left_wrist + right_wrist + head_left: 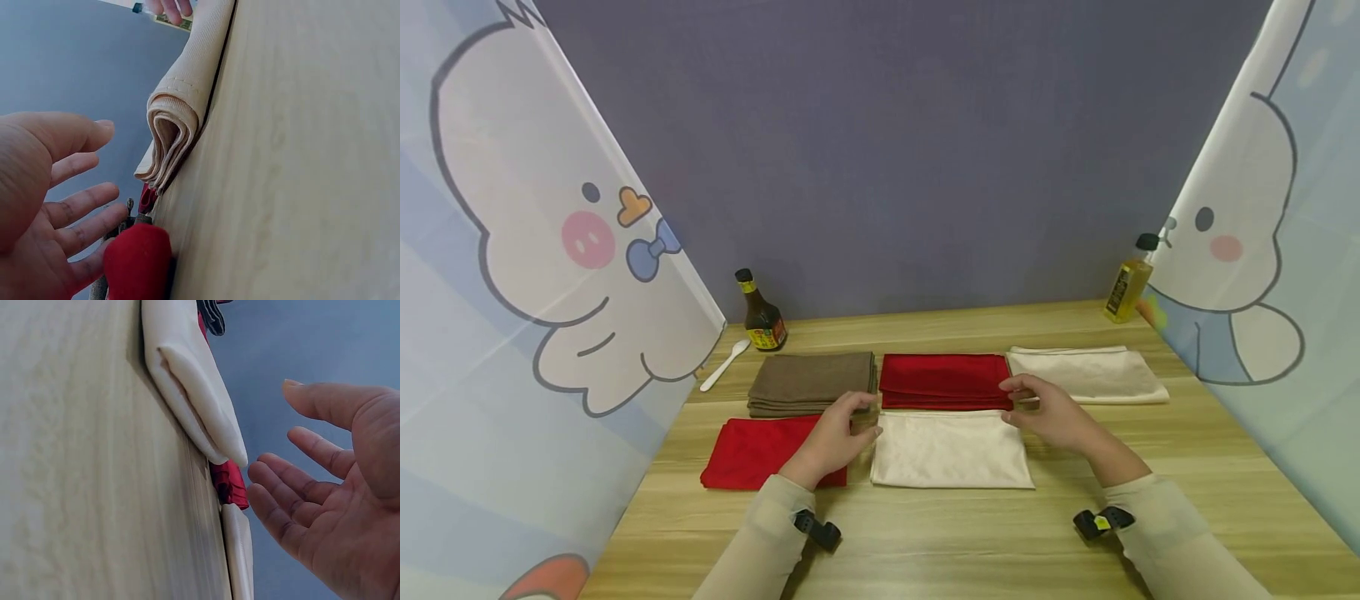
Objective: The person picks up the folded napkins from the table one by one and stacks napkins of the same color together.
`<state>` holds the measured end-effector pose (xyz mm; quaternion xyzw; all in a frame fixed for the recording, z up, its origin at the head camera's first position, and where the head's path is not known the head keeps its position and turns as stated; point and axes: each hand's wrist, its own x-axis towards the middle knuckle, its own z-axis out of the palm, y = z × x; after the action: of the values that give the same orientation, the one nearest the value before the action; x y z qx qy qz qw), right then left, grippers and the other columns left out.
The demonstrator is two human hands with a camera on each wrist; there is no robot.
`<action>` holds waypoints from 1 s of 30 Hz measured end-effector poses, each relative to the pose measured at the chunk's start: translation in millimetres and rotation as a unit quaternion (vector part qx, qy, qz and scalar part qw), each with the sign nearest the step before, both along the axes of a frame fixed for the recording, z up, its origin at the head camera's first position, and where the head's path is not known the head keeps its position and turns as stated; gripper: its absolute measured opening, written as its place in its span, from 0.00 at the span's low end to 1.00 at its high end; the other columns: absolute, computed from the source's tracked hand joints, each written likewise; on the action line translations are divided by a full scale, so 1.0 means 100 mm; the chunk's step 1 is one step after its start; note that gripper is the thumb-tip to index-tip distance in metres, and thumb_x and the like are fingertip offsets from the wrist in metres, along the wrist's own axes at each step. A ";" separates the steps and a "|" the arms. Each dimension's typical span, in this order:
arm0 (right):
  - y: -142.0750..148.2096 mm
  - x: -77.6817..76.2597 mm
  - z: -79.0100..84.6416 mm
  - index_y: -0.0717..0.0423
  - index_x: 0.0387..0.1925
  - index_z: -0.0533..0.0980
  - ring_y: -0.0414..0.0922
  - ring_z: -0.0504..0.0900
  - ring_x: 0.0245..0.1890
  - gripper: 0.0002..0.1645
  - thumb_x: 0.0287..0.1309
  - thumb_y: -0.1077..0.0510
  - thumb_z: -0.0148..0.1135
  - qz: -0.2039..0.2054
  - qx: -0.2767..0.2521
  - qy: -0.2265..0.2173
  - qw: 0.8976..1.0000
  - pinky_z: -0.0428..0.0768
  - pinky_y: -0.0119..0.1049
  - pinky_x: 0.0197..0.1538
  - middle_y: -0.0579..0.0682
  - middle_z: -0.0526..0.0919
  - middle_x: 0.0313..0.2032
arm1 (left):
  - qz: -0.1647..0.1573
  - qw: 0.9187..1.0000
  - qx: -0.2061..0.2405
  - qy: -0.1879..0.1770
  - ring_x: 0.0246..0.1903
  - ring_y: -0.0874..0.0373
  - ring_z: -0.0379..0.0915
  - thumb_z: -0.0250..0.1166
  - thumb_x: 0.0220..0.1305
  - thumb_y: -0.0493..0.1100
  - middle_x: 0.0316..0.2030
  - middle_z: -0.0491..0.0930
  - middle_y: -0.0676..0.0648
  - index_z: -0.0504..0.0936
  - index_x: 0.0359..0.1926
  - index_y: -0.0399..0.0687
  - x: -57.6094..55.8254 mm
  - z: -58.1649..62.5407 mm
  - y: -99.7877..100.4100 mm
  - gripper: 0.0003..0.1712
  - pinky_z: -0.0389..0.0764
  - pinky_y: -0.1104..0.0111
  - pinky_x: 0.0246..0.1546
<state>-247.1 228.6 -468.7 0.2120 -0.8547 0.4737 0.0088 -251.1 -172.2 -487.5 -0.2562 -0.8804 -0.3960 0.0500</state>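
A folded cream cloth [952, 452] lies at the front middle of the table, between my two hands. My left hand [837, 439] hovers at its left edge, above the folded red cloth [747, 454] at the front left; its fingers are spread in the left wrist view and hold nothing. At the cream cloth's upper right corner is my right hand [1051, 414], its fingers apart and loosely bent. In the right wrist view, a gap shows between that hand and the cream cloth's folded end [187, 394]. Behind lies a second folded red cloth [946, 381].
A folded brown cloth [811, 382] lies at the back left, another folded cream cloth [1086, 375] at the back right. Near the back wall stand a dark sauce bottle [763, 317] and a yellow oil bottle [1129, 285]. A white spoon [725, 365] lies on the left.
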 end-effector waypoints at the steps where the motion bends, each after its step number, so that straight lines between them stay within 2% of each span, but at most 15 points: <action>1: 0.00 0.00 0.00 0.69 0.61 0.75 0.66 0.79 0.58 0.28 0.64 0.62 0.74 0.001 -0.001 -0.004 1.000 0.79 0.61 0.60 0.67 0.79 0.59 | 0.000 1.000 -0.002 0.001 0.60 0.43 0.75 0.74 0.66 0.37 0.59 0.79 0.39 0.79 0.64 0.40 0.00 -0.01 0.00 0.27 0.77 0.45 0.60; 10: 0.03 -0.03 -0.07 0.69 0.63 0.74 0.64 0.79 0.59 0.30 0.65 0.60 0.74 0.009 0.022 -0.027 0.999 0.80 0.58 0.60 0.67 0.79 0.58 | -0.006 1.000 0.003 -0.021 0.59 0.43 0.77 0.73 0.67 0.38 0.59 0.80 0.40 0.79 0.64 0.39 -0.01 -0.05 -0.01 0.26 0.76 0.46 0.61; 22: 0.02 -0.01 -0.06 0.70 0.63 0.73 0.64 0.78 0.59 0.28 0.66 0.63 0.72 0.019 0.039 -0.044 0.998 0.78 0.60 0.60 0.66 0.80 0.58 | -0.003 0.999 -0.020 -0.041 0.61 0.46 0.75 0.73 0.68 0.40 0.60 0.80 0.44 0.77 0.67 0.42 -0.01 -0.08 0.00 0.29 0.74 0.48 0.64; 30: 0.01 0.00 -0.08 0.70 0.61 0.75 0.63 0.79 0.56 0.28 0.65 0.62 0.73 0.028 0.035 -0.044 0.998 0.83 0.49 0.55 0.65 0.80 0.58 | -0.009 0.997 -0.035 -0.063 0.61 0.48 0.76 0.73 0.68 0.42 0.62 0.79 0.45 0.76 0.69 0.44 0.02 -0.06 0.02 0.30 0.74 0.50 0.65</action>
<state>-247.6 229.8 -476.6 0.2149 -0.8643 0.4521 -0.0496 -249.6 -169.9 -493.7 -0.2396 -0.8929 -0.3807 -0.0183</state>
